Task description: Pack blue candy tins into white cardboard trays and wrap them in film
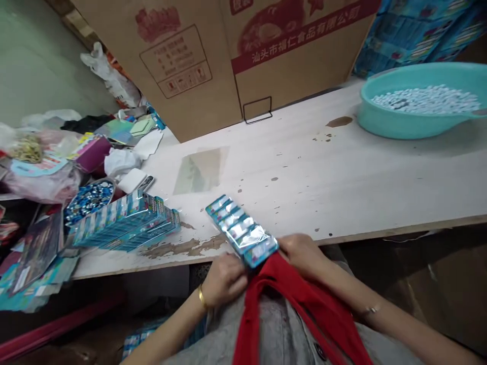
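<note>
Two hands [225, 278], one blue pack [243, 230]

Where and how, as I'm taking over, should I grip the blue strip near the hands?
Pinch the blue strip across its far end, probably from over the table: it's narrow, and the left hand and right hand crowd its near end.
</note>
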Motion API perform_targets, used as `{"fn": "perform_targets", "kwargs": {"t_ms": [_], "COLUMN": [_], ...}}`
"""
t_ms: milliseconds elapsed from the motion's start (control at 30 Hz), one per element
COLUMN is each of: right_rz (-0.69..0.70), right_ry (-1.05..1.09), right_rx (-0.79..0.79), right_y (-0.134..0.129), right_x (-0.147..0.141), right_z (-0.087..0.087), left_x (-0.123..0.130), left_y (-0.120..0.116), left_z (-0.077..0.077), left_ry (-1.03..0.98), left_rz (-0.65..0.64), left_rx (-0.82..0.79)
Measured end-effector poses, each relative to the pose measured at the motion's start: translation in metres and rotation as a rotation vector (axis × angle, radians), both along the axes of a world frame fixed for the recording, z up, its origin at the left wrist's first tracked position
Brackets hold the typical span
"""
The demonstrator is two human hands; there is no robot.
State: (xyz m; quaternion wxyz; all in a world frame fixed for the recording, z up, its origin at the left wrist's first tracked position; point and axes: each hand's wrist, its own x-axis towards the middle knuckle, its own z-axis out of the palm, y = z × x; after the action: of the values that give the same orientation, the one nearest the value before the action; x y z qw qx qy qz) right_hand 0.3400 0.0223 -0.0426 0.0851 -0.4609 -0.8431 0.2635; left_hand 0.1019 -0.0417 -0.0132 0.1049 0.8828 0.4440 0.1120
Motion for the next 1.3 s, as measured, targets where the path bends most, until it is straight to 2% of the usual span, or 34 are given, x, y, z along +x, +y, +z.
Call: {"fn": "perform_targets", "kwargs": {"t_ms": [67,167,267,333,433,533,600,700,733,800,900,967,1067,1233,1300], "right_rz": [-0.104,-0.193,-0.283,-0.361,-0.523,-0.658,-0.710,-0.674,-0.637,-0.585,-0.513,-0.398,-0.283,-0.353,-0.369], "right_ry": [-0.084,-0.131,-0.018,0.163,0.567,0.898,0.991,0.947,0.891,0.742,0.557,0.532,0.568,0.611,0.645], "right_rx": [0.060,0.072,-0.007,-0.070,-0.194,-0.370,-0.471,-0.553,-0.525,-0.344,0.053,0.181,0.200,0.152,0.152], "right_y": [0.019,0.041,0.045,0.041,0.036,0.043,0.049,0.051,0.049,0.042,0.037,0.039,0.045,0.052,0.053], "right_x": [0.000,0.010,0.022,0.025,0.018,0.006,0.000,0.001,0.003,0.009,0.016,0.016,0.012,0.009,0.011], "right_z": [-0.005,-0.018,-0.032,-0.037,-0.033,-0.027,-0.028,-0.038,-0.042,-0.046,-0.041,-0.034,-0.026,-0.027,-0.028], "left_x": [0.015,0.031,0.038,0.040,0.046,0.051,0.051,0.046,0.044,0.042,0.047,0.054,0.065,0.076,0.078], "left_y": [0.020,0.034,0.031,0.029,0.033,0.044,0.049,0.048,0.046,0.040,0.031,0.030,0.037,0.050,0.049], "left_z": [-0.002,-0.023,-0.051,-0.058,-0.049,-0.033,-0.032,-0.044,-0.050,-0.059,-0.064,-0.062,-0.061,-0.066,-0.062], "left_ry": [-0.024,-0.043,-0.079,-0.118,-0.177,-0.216,-0.226,-0.219,-0.209,-0.200,-0.281,-0.365,-0.416,-0.407,-0.426], "left_rz": [0.007,0.033,-0.020,-0.034,0.014,0.063,0.081,0.068,0.054,0.078,0.267,0.359,0.379,0.416,0.396], "left_rx": [0.044,0.156,0.206,0.249,0.301,0.258,0.233,0.227,0.219,0.198,0.212,0.251,0.320,0.355,0.316]}}
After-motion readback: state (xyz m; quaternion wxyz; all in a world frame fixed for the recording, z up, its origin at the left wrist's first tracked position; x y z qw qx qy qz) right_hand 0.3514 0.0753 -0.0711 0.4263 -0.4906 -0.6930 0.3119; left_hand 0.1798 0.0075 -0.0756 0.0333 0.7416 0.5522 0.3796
